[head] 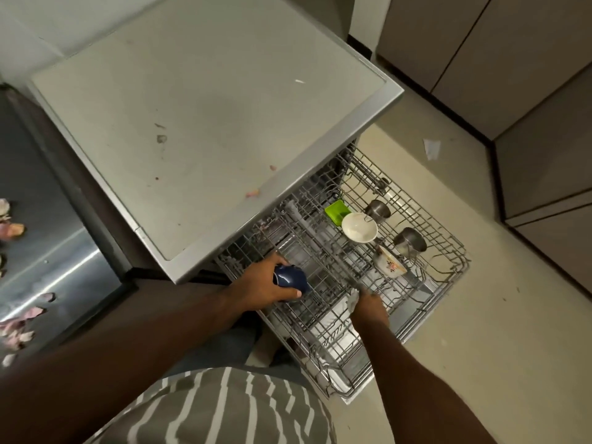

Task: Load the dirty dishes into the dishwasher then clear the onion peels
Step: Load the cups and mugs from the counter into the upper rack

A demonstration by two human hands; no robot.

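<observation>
head view: the left hand [267,282] grips a dark blue cup [291,279], fingers curled round it, held over the near-left part of the pulled-out dishwasher rack [448,280]. just right of that grip, the right hand [368,304] is at the rack wires beside something white; blurred, so i cannot tell whether it grips anything. beyond both hands in the rack sit a white bowl [359,227], a floral cup [389,265], two steel cups [410,240] and a green piece [336,211]. onion peels [17,328] lie on the steel counter [48,251], well left of the grip.
</observation>
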